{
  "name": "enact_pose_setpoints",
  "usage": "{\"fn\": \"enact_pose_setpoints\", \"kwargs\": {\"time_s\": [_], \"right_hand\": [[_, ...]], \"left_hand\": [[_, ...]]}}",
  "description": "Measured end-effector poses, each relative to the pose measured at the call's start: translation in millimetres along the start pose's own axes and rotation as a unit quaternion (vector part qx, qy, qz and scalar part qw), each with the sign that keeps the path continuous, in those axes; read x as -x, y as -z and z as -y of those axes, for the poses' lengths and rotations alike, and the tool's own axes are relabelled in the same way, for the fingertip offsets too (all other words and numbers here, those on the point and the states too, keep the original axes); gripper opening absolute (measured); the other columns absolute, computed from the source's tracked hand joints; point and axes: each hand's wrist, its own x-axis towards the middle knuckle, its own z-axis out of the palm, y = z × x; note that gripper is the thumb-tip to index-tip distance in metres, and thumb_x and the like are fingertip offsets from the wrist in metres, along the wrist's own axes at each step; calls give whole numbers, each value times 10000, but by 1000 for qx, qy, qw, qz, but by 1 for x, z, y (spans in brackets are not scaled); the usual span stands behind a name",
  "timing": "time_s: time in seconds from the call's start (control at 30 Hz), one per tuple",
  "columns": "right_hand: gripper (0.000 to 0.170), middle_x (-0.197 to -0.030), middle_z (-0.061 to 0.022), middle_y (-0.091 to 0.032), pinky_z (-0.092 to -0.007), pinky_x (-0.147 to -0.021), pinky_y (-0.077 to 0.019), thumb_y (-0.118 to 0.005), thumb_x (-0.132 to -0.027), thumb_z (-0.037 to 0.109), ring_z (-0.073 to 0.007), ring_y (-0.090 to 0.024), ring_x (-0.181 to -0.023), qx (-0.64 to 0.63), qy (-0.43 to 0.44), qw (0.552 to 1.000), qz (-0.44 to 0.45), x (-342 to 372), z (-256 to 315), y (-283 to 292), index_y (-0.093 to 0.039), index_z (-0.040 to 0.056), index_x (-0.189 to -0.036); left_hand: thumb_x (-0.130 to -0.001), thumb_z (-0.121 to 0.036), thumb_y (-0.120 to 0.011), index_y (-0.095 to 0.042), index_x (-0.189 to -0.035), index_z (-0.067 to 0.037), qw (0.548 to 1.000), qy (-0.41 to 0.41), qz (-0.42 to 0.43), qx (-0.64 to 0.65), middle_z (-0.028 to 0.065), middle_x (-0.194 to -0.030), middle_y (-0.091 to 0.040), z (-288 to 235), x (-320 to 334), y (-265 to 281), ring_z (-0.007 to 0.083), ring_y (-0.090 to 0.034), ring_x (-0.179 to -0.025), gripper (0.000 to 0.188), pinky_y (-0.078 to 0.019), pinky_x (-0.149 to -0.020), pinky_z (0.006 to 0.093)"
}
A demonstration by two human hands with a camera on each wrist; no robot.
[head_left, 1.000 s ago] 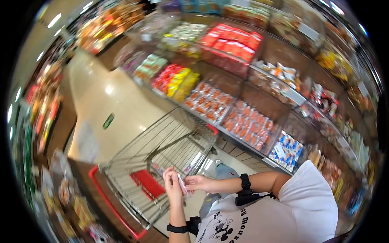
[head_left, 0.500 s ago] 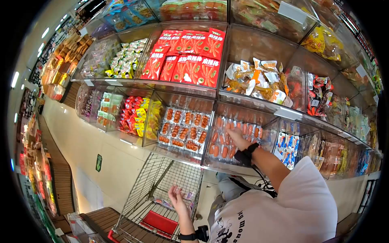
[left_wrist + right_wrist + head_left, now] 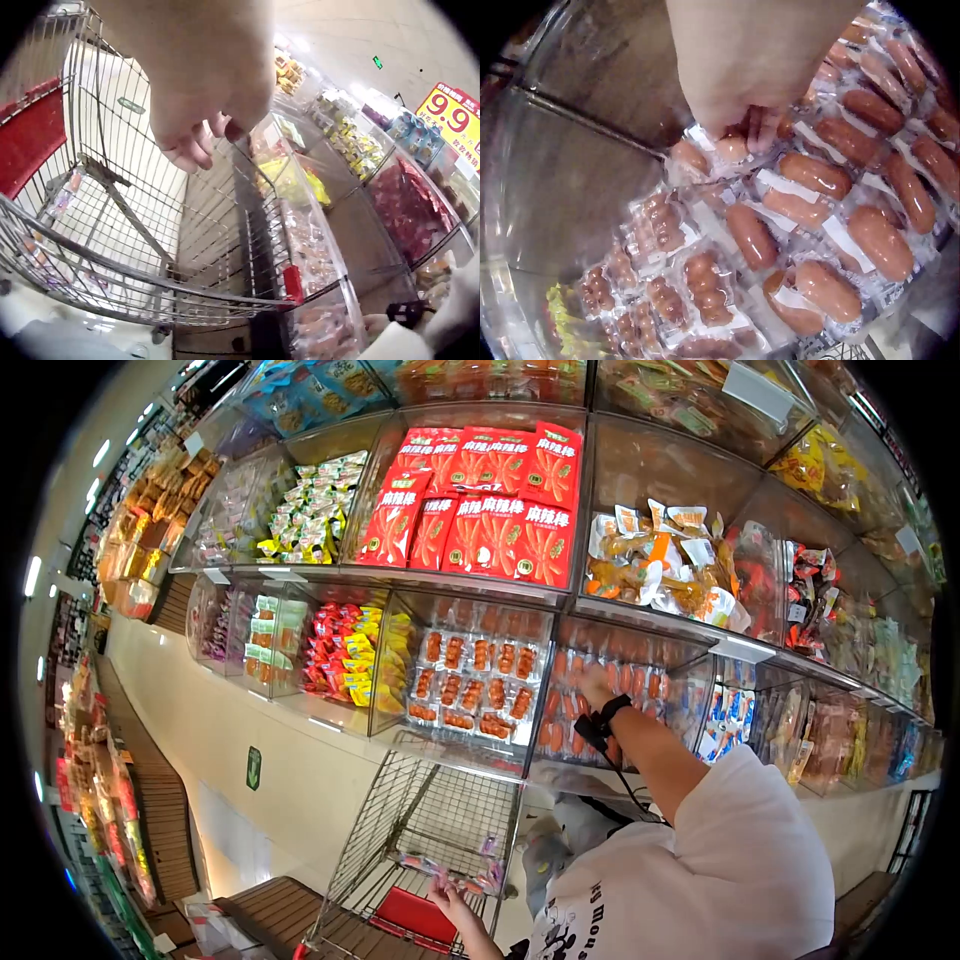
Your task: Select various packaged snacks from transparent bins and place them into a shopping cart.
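My right hand (image 3: 597,682) reaches into a clear bin of individually wrapped sausages (image 3: 650,685). In the right wrist view its thumb and fingers pinch a wrapped sausage (image 3: 733,149) near the bin's divider; the fingertips are partly hidden. Other sausages (image 3: 815,176) in clear wrap with white strips lie around that hand. My left hand (image 3: 453,906) hovers over the shopping cart (image 3: 142,225), fingers loosely bent and holding nothing. A few small packets (image 3: 487,875) lie in the wire basket.
Left of the sausages, another bin holds packs of small round meat pieces (image 3: 465,670). Red snack bags (image 3: 480,505) fill the shelf above, beside wrapped brown snacks (image 3: 665,565). A clear shelf edge with a price tag (image 3: 742,649) runs above my right forearm.
Earlier both hands were together over the cart at a small packet. My right hand then went into the sausage bin and now sits further back there. My left hand is lower, empty.
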Motion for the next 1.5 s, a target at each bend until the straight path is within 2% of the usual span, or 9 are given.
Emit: {"fn": "enact_pose_setpoints", "kwargs": {"time_s": [0.23, 0.4, 0.6, 0.77, 0.97, 1.27, 1.33, 1.4, 1.5], "right_hand": [[122, -725, -104, -536, -261, -586, -405, -500, -715, 99, -193, -525, -662, -117, 200, 969, -84, 53, -5, 15, -514, 12, -799], [107, -725, -107, -505, -293, -558, -412, -471, -710, 11, -230, -518, -636, -74, 442, 887, 110, 216, 82, 31, -496, 12, -814], [283, -797, -125, -533, -347, -610, -421, -532, -720, 173, -274, -522, -717, 200, 424, 674, 571, 338, 77, -157, -465, 8, -940], [445, -963, -136, -509, -365, -620, -437, -526, -732, 203, -295, -511, -733, 493, 464, 480, 558, 344, -3, -323, -385, -6, -1098], [369, -950, -133, -514, -350, -533, -467, -461, -749, 69, -259, -528, -687, 719, 447, 328, 419, 345, -59, -393, -400, 53, -1112], [184, -622, -127, -558, -342, -554, -438, -574, -628, 222, -269, -534, -578, 478, 520, 473, 526, 346, -52, -360, -576, 43, -587], [156, -650, -99, -571, -303, -519, -438, -603, -634, 193, -197, -541, -560, 233, 399, 603, 651, 349, -40, -343, -561, 42, -625], [90, -691, -51, -575, -256, -540, -436, -595, -671, 128, -134, -534, -581, 134, 100, 682, 712, 370, -18, -313, -552, 61, -714], [76, -725, -25, -567, -239, -611, -435, -535, -729, 74, -111, -529, -640, 28, 72, 695, 715, 431, 55, -224, -537, 63, -804]], "left_hand": [[-730, 6, -436, -375, -1054, 15, 934, -177, 21, -310, 141, -960, -454, 72, -8, 94, 192, -468, -787, 330, -390, -679, 281], [-742, -38, -427, -431, -1004, 10, 902, -83, -111, -410, 165, -887, -497, 88, 36, 153, 275, -508, -746, 266, -408, -652, 305], [-724, -66, -456, -477, -938, 10, 897, -100, -158, -400, 159, -858, -511, 116, 43, 184, 290, -499, -724, 228, -394, -650, 355], [-679, -34, -476, -481, -925, 4, 899, -90, -165, -395, 147, -812, -507, 115, 39, 188, 296, -485, -716, 249, -386, -636, 359], [-657, -8, -487, -475, -943, 2, 896, -112, -146, -405, 138, -833, -512, 115, 33, 194, 294, -486, -737, 286, -385, -646, 364], [-644, -23, -515, -487, -929, -22, 909, -131, -91, -386, 115, -837, -524, 109, 34, 199, 265, -503, -752, 287, -395, -641, 339], [-653, -35, -509, -491, -922, -30, 916, -142, -81, -367, 116, -815, -525, 109, 36, 199, 270, -505, -743, 270, -403, -638, 341], [-654, -37, -503, -493, -921, -31, 923, -158, -66, -344, 123, -808, -524, 107, 39, 201, 278, -504, -738, 267, -407, -646, 343], [-759, -102, -437, -469, -957, -3, 984, -75, 6, -161, 131, -852, -533, 105, 38, 208, 226, -519, -773, 223, -405, -657, 298]]}}
